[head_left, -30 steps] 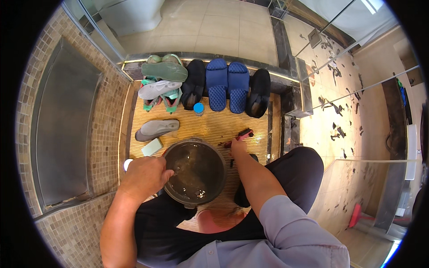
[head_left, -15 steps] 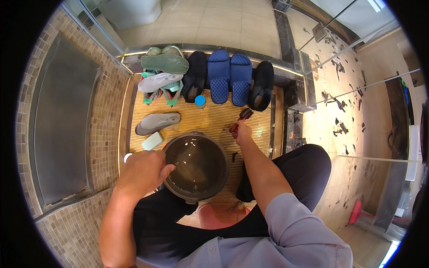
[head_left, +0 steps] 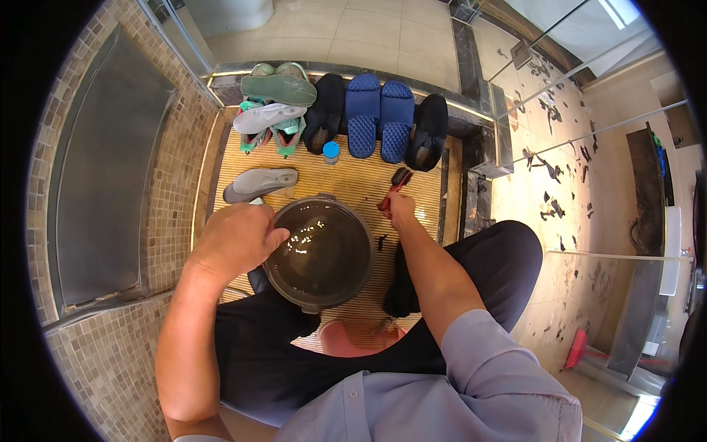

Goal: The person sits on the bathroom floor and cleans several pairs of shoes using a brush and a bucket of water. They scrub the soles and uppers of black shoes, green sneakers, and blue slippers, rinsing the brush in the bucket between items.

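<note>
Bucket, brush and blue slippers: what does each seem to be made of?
Bucket: probably plastic, dark and smooth; a moulded-looking tab juts from its rim.
Brush: evenly red body, likely plastic; dark bristles, too small to identify.
Blue slippers: matte, likely foam or rubber, judging by the uniform colour and moulded-looking woven pattern.

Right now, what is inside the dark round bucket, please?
The bucket contains murky liquid with bright glints. Anything beneath the surface cannot be made out, and the left hand covers part of the rim.
</note>
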